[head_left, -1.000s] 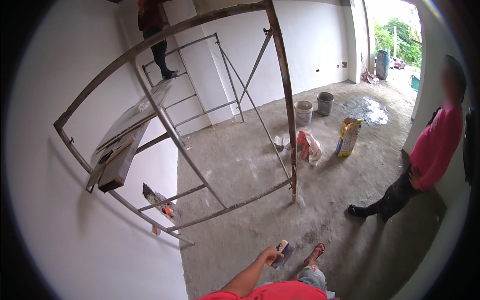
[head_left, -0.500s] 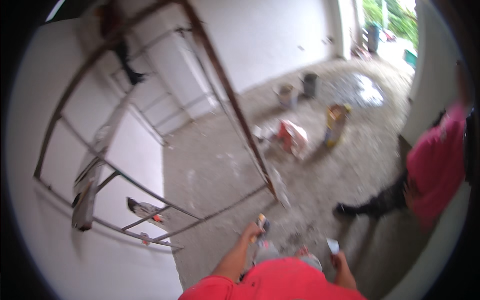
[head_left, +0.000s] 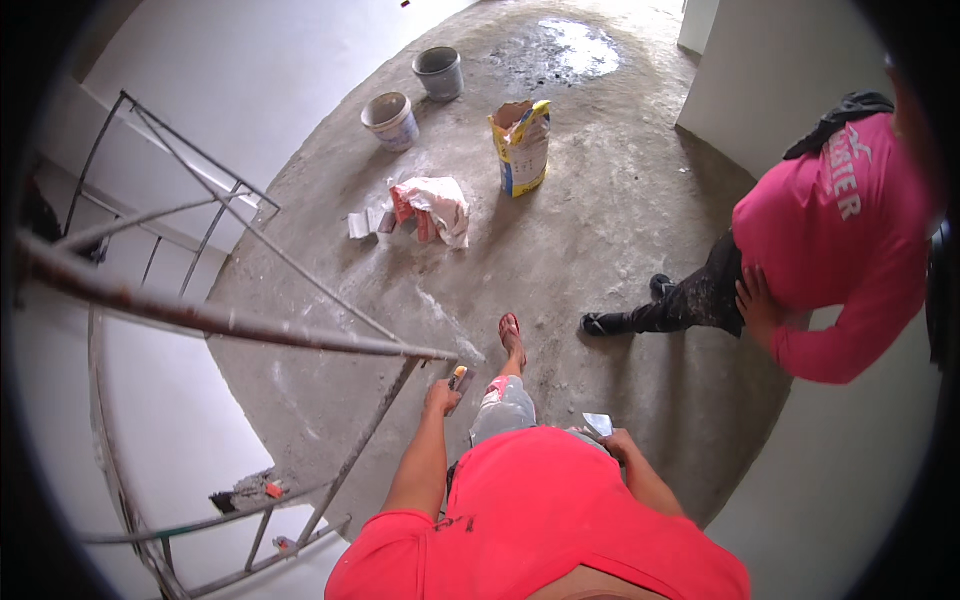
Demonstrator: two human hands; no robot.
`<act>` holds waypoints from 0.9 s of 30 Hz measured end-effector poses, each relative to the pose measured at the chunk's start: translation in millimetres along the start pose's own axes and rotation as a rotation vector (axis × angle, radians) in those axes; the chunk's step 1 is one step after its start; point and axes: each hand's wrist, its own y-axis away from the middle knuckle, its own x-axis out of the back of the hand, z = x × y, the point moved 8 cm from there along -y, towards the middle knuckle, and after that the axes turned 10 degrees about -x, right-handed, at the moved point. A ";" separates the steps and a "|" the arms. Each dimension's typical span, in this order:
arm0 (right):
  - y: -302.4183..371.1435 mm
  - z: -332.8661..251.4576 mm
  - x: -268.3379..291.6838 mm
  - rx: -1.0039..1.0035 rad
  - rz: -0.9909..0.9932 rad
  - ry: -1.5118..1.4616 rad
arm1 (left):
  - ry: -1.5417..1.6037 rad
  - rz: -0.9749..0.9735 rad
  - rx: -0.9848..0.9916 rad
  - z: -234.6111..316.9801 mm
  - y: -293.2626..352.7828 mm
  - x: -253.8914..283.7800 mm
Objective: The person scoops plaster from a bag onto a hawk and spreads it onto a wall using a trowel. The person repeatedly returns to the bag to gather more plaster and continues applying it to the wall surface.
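My left hand is closed on the handle of a trowel, which has a yellow-orange grip and a flat greyish blade. It is held low beside my left leg, near the end of a rusty scaffold bar. In my right hand, at my right side, is a putty knife with its pale, wide blade pointing forward and left. The fingers of both hands show only in part. One foot in a red sandal is stretched forward on the concrete floor.
Ahead stand two buckets, an opened yellow-and-white paper sack and a crumpled pinkish-white sack. A wet patch lies farther off. At right is a co-worker in pink, hand at the waist. Scaffold tubes fill the left side.
My view has swung, and the scaffold bars now reach in from the left, close to my left hand. Buckets and sacks appear farther left and up. Both tools are still held.
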 end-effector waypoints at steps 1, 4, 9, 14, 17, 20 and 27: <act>6.1 -13.3 7.4 -0.093 0.014 -0.086 | -0.013 -0.023 0.028 0.2 -20.9 7.1; 35.8 -67.6 35.3 -0.420 0.020 -0.218 | -0.062 -0.091 0.072 7.3 -93.0 38.2; -9.0 -140.5 68.0 -0.366 0.047 -0.515 | -0.129 -0.138 -0.085 69.4 -229.1 118.7; -50.0 -231.9 124.2 -0.182 0.328 -0.620 | -0.098 -0.109 -0.114 159.1 -315.9 188.5; -62.7 -287.5 156.9 -0.192 0.382 -0.543 | -0.016 -0.078 -0.113 187.8 -357.7 206.3; -75.9 -339.5 184.7 -0.315 0.244 -0.487 | 0.064 -0.016 -0.103 198.2 -400.4 216.3; -267.4 -379.7 334.2 -0.317 0.259 -0.445 | 0.119 0.137 0.246 209.3 -462.3 238.8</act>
